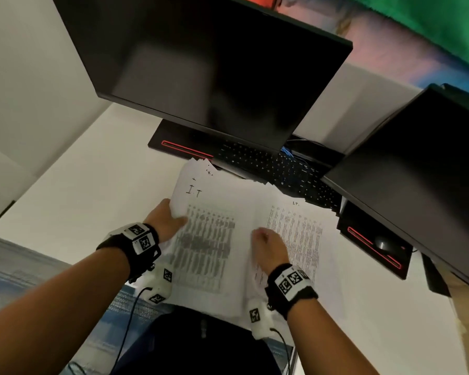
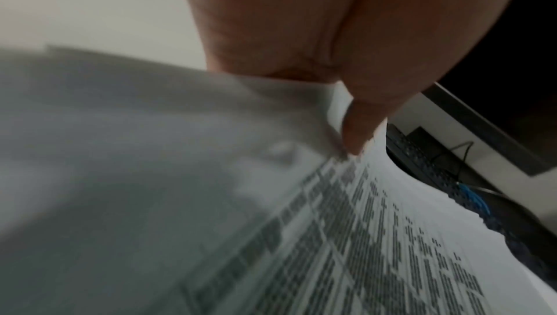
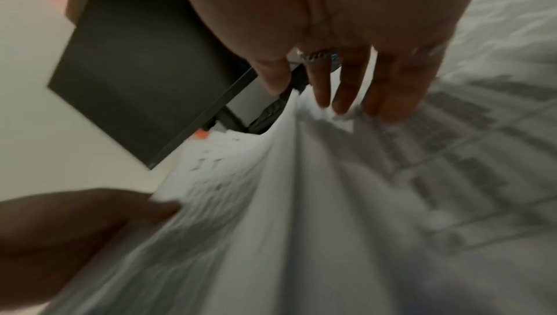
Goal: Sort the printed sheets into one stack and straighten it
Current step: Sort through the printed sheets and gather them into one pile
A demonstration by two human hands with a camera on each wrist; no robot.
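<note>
We find the left hand pinching the left edge of the printed sheets, thumb on top. The right hand sits at the middle of the pile; in the right wrist view its fingers curl into a raised fold of paper. The sheets lie on the white desk before the keyboard, fanned and overlapping, far corners staggered. We judge them light, limp and apt to slide over one another; they are best held at opposite long edges and squared by tapping. They are white, carrying dense grey tables and text, with handwritten marks near the top.
</note>
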